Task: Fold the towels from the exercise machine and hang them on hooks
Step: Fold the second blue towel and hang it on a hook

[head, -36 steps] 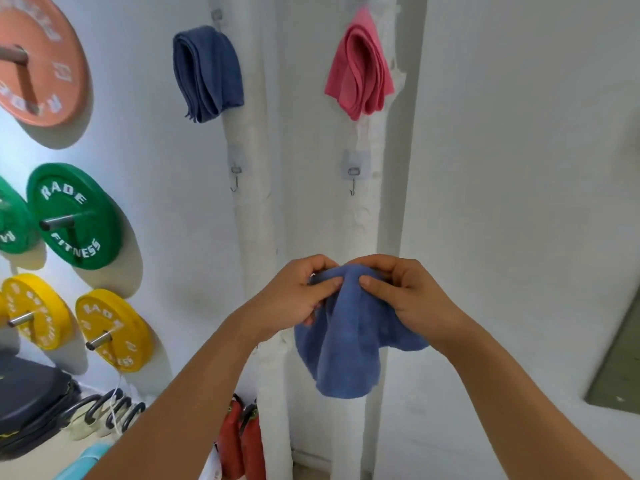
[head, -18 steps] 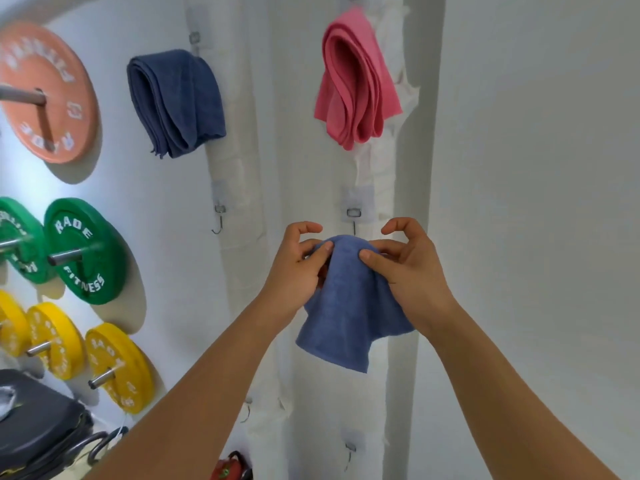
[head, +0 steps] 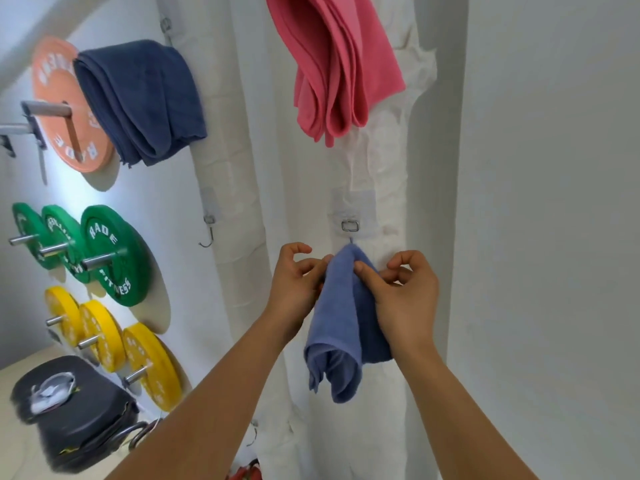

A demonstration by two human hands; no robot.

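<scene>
- The folded light-blue terry towel (head: 346, 317) hangs in front of the white wrapped pillar (head: 377, 168), its peaked top just under the small metal wall hook on a clear adhesive pad (head: 350, 226); whether the cloth is caught on the hook's tip cannot be told, since the tip is hidden behind the fabric
- The left hand (head: 294, 278) pinches the towel's upper left edge between thumb and forefinger, the other fingers curled loosely above
- The right hand (head: 403, 292) pinches the upper right side of the same towel, thumb pressed into the cloth and the remaining fingers bent and raised clear of it
- The towel's lower part droops in loose folds between the two forearms, its bottom corner hanging free
- Above on the same pillar a folded pink towel (head: 337, 64) hangs in layered loops, its top cut off by the frame
- To the left, a folded dark navy towel (head: 142, 98) hangs from a hook near the top of a second white wrapped column (head: 235, 237)
- Lower on that column an empty metal hook (head: 207, 233) sits on its own clear pad, level with the one by the hands
- On the left wall, round weight plates sit on steel pegs: an orange plate (head: 62, 109) partly behind the navy towel, green plates (head: 110, 254) marked with white lettering, and yellow plates (head: 149, 365) below
- A black padded case with a pale label (head: 69, 403) lies at the lower left beneath the yellow plates
</scene>
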